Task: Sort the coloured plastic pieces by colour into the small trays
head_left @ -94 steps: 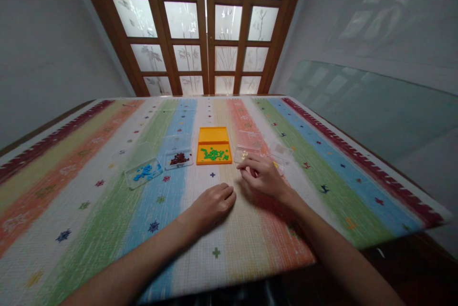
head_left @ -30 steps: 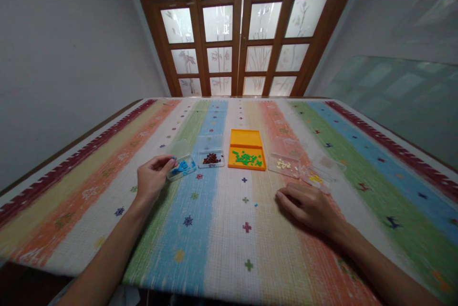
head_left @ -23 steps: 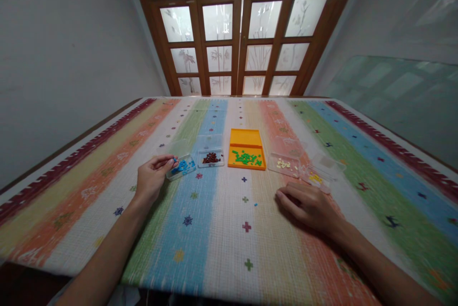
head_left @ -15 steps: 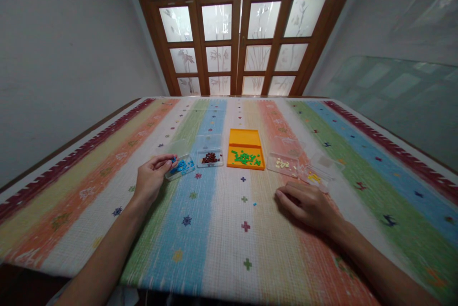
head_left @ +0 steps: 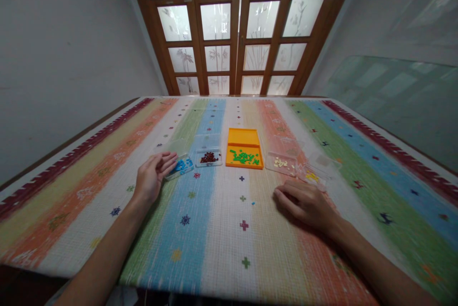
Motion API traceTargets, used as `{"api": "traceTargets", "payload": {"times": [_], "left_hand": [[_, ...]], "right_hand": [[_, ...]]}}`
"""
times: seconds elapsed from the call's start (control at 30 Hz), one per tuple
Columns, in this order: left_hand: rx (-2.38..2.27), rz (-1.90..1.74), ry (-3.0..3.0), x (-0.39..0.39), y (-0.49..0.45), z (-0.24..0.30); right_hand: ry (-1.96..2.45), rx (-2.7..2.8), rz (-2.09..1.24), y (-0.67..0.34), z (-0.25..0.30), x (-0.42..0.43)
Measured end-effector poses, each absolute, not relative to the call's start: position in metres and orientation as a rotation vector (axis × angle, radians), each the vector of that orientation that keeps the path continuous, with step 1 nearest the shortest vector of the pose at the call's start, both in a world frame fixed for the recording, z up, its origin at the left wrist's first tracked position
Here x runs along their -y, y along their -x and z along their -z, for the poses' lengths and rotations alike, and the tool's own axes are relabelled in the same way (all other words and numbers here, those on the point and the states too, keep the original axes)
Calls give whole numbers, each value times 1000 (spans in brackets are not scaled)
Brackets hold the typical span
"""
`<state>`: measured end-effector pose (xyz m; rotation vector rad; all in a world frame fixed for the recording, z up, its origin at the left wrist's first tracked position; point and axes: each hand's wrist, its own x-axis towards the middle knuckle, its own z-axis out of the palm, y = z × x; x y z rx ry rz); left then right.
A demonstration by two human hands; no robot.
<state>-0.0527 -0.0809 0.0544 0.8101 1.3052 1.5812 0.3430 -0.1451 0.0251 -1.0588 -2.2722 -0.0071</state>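
My left hand (head_left: 153, 176) lies with its fingers stretched out, the fingertips at the left rim of a clear box of blue pieces (head_left: 182, 166). It holds nothing. My right hand (head_left: 304, 203) rests on the striped cloth with its fingers loosely curled, just in front of a clear box of yellow pieces (head_left: 312, 176); I cannot see anything in it. Between the hands stand a clear box of dark red pieces (head_left: 209, 157), an orange box of green pieces (head_left: 244, 153) and a clear box of pale pieces (head_left: 282, 163). One small blue piece (head_left: 253, 203) lies loose on the cloth.
The table is covered by a striped, colourful cloth (head_left: 214, 229). Wooden doors with frosted panes (head_left: 232, 29) stand behind it. A sheet of glass (head_left: 386, 101) leans against the right wall. The table's near edge runs along the bottom of the view.
My left hand, earlier pinched over the blue box with a blue piece at its fingertips, has spread its fingers flat beside that box. My right hand has stayed in place.
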Motion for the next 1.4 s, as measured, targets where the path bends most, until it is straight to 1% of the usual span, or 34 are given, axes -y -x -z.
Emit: {"api": "traceTargets", "payload": {"times": [0.1,0.2,0.3,0.4,0.53,0.67,0.8,0.9,1.17,1.3,1.4], "left_hand": [[-1318,-1636,-978,84,51,-55],[-1403,-1729,-1273,92,44,-57],[-1486,-1715,-1566,103,33,-65],[-1441,-1487,-2018,115,15,-75],[-1072,-1001,-2469,128,-17,-79],[-852,-687,-2661,133,-51,-63],[-903,-457,-2730,132,-75,-46],[-918,-359,-2755,132,-84,-37],[-874,-484,-2814,134,-85,-14],[-890,-630,-2706,124,-71,-29],[-1067,-786,-2593,109,-44,-51]], "right_hand": [[1049,2274,20,-343,-25,145],[1054,2268,6,-343,-25,145],[1071,2263,27,-343,-25,145],[1062,2274,65,-344,-24,145],[1051,2300,90,-344,-23,145],[1051,2306,84,-344,-23,144],[1023,2292,127,-343,-22,144],[1033,2288,140,-342,-21,143],[1039,2329,139,-341,-20,145],[1030,2357,122,-341,-19,146],[1032,2365,127,-341,-19,146]]}}
